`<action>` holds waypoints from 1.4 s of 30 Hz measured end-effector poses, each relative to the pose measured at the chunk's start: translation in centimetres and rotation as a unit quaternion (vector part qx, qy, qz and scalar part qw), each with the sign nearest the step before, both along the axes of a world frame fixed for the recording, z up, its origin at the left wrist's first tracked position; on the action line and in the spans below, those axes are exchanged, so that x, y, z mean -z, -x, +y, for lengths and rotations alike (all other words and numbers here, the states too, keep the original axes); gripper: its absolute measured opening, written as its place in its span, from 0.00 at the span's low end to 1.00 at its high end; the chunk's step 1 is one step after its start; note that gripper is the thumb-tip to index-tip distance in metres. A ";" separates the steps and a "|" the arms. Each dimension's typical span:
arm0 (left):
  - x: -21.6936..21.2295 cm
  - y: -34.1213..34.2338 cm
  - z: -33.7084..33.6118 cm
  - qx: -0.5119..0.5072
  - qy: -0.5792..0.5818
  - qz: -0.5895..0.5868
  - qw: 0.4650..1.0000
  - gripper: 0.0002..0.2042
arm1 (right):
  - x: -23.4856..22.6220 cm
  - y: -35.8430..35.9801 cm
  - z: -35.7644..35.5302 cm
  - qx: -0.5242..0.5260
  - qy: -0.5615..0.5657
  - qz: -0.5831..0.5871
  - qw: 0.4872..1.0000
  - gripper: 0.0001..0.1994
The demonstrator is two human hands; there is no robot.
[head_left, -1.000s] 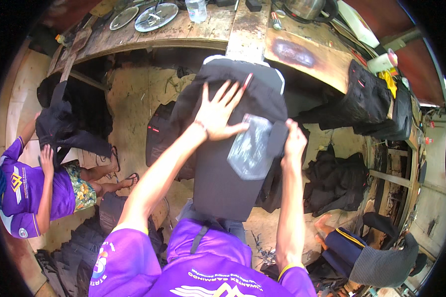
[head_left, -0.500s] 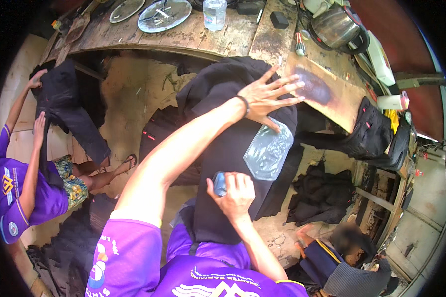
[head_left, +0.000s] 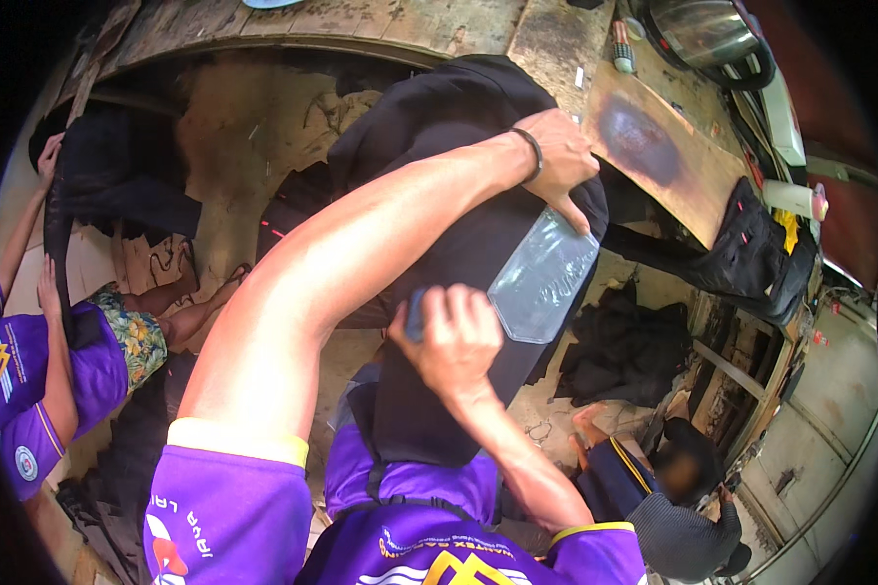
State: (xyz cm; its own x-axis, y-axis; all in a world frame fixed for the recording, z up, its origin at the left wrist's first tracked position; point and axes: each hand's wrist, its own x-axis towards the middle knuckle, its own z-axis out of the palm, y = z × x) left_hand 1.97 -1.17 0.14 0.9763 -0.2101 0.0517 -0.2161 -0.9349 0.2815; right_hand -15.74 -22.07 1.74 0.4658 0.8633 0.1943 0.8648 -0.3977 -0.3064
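Atop black cloth (head_left: pixel 439 112), a clear plastic sheet (head_left: pixel 544 283) slants lengthwise away and rightward, just right of the right hand (head_left: pixel 454 336) clasping a blue block (head_left: pixel 416 317), while the left hand (head_left: pixel 553 146), thumb spread from fingers, touches the far end

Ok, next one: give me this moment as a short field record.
Left hand: on the black fabric, thumb at the template's upper edge
Right hand: gripping a small bluish block, mostly hidden
Template: clear, pocket-shaped sheet, flat on the fabric
Bench: wooden, steel kettle at its right
Others: co-worker in purple shirt, left; another co-worker, lower right
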 end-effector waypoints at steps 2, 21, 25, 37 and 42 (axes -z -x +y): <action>-0.4 0.3 -0.2 -0.023 -0.002 0.012 1.000 0.45 | -1.0 1.4 -0.9 -0.073 -0.016 0.052 0.996 0.17; -0.1 1.7 -1.7 -0.158 -0.013 -0.015 0.987 0.47 | -2.8 -0.6 -1.4 0.044 0.008 -0.034 0.998 0.15; -0.2 1.3 -1.3 -0.149 0.002 -0.003 0.989 0.47 | -3.4 4.1 -5.4 -0.050 -0.020 0.064 0.997 0.15; -2.2 2.9 -0.5 -0.134 -0.041 -0.028 0.990 0.49 | -2.4 9.7 -13.6 0.013 -0.061 0.193 0.979 0.17; -1.8 6.2 0.4 -0.213 -0.102 -0.097 0.967 0.35 | -3.0 14.0 -19.0 0.122 -0.001 0.229 0.966 0.19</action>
State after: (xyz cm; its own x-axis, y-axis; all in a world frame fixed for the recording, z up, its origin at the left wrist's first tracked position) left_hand -4.25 -0.79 1.94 0.9524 0.1844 0.2429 0.1711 -0.9824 0.0747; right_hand -29.75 -41.08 4.79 0.6926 0.7169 -0.0791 0.5192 -0.5717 -0.6353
